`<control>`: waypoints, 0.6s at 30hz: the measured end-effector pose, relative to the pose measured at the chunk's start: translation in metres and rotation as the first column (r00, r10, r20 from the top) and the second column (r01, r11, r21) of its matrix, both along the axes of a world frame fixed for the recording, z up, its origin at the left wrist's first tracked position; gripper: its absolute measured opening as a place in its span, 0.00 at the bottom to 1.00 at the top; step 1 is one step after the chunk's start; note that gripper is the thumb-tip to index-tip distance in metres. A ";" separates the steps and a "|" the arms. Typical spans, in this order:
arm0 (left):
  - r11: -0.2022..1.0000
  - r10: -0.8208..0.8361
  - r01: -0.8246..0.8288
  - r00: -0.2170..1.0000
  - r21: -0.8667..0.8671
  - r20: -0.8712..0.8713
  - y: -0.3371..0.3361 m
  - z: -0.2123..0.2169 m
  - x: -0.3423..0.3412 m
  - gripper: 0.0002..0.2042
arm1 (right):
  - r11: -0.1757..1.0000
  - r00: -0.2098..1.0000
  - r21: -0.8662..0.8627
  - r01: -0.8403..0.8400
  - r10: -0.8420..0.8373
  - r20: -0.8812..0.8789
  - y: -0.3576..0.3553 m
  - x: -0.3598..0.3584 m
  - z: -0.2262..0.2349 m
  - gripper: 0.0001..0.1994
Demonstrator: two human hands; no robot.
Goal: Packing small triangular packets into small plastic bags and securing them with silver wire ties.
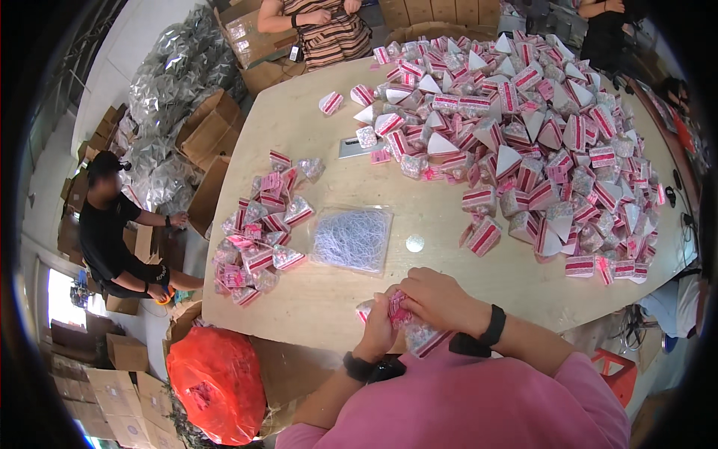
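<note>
Close to my body at the table's front edge, both hands are closed on a small wedge-shaped packet [420,338] with a clear side and pink and white bands. My left hand [378,331] grips it from the left, and my right hand [443,298] bends over its top. Bright pink material [398,308], perhaps a ribbon or label, shows between my fingers. Another bit of striped packet [364,310] peeks out left of my left hand; I cannot tell if it is separate. Just beyond my hands lies a clear flat bag of pale shredded filler [351,239].
A big heap of similar wedge packets [523,142] covers the right and far table [299,112]; a smaller heap [258,232] lies left. A red plastic bag [217,385] stands at the front left. Cardboard boxes [209,131], a red stool [617,374] and co-workers surround the table.
</note>
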State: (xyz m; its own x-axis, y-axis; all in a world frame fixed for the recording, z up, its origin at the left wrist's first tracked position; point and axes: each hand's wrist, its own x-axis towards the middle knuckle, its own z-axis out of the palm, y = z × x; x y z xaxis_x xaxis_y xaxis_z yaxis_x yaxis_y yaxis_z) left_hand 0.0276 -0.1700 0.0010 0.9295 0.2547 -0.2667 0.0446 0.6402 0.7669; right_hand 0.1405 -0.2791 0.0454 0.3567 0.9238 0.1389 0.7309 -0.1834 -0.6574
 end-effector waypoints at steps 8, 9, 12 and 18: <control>0.934 -0.156 0.184 0.981 0.305 -0.116 0.012 0.010 -0.013 0.14 | 0.999 0.998 0.024 0.022 -0.021 -0.053 0.001 0.039 -0.030 0.15; 0.925 -0.168 0.197 0.979 0.325 -0.116 0.012 0.008 -0.012 0.14 | 0.986 0.994 0.131 0.102 -0.106 0.021 -0.005 0.057 -0.051 0.15; 0.876 -0.178 0.229 0.971 0.423 -0.158 0.013 0.011 -0.009 0.13 | 0.952 0.812 -0.075 0.297 -0.210 0.545 -0.023 0.100 -0.088 0.13; 0.927 -0.177 0.164 0.984 0.336 0.008 0.024 -0.003 -0.011 0.20 | 0.897 0.650 -0.235 0.373 -0.072 0.756 -0.060 0.103 -0.124 0.07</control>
